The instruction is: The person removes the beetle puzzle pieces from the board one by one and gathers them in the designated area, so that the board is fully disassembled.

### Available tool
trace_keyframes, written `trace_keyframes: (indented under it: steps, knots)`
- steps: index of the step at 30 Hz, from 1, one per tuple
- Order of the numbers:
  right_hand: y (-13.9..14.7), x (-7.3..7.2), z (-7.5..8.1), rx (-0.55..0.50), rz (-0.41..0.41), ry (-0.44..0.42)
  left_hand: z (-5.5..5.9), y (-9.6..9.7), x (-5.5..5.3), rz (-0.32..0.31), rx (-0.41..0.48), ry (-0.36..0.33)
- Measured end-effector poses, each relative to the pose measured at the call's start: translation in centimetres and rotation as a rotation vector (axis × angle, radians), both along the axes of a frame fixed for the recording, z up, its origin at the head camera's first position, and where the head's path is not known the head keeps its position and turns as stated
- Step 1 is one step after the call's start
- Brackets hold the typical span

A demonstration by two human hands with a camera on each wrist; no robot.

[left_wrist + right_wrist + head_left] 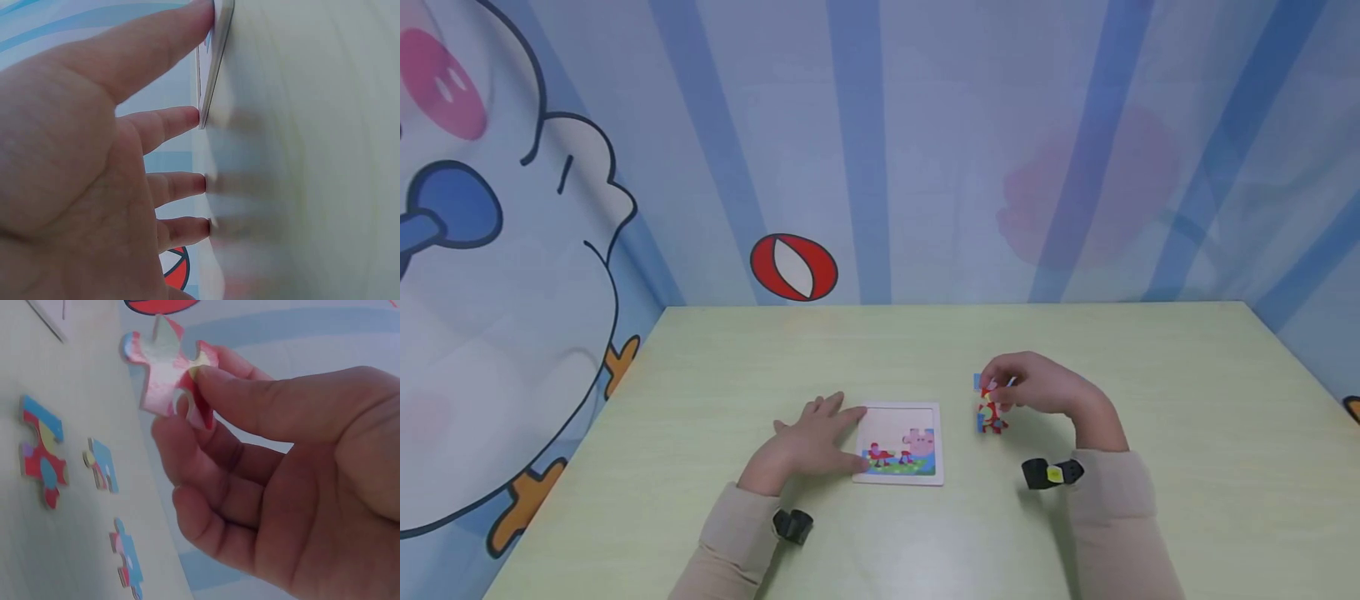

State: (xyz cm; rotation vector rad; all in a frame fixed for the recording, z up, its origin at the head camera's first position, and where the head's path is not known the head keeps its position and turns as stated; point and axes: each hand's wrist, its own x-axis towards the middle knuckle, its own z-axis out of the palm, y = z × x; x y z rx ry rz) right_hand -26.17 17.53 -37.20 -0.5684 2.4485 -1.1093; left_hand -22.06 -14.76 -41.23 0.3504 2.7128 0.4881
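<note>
I watch a blue-striped backdrop hang at 12 o'clock, beyond the pale table. Taking the puzzle tray as my clock centre, I have the left hand at 9 o'clock, gripping nothing, fingers spread, its thumb and one fingertip touching the tray's edge. The right hand, toward 2 o'clock, pinches a pink-and-red puzzle piece clear of the tabletop. The tray lies flat, fitted pieces running from its 3 to 7 o'clock. My right wrist feed shows three loose pieces on the table, near the right hand.
</note>
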Motion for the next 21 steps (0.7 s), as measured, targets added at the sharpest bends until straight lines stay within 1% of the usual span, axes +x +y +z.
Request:
trace_keyframes:
  steps: [3, 10, 16, 21]
  knots:
    - [0.7, 0.0, 0.0, 0.019, -0.009, -0.003, 0.1, 0.0, 0.0, -0.002, -0.003, 0.000]
    - [2.2, -0.2, -0.3, 0.015, -0.034, -0.020, 0.1, 0.0, 0.0, -0.001, 0.003, -0.002]
    - [2.5, 0.0, -0.5, 0.052, -0.077, -0.052, 0.2, 0.1, 0.1, -0.004, 0.004, -0.004]
    - [2.7, 0.0, -1.1, 0.072, -0.108, -0.089, 0.1, 0.0, 0.0, -0.005, 0.006, -0.002]
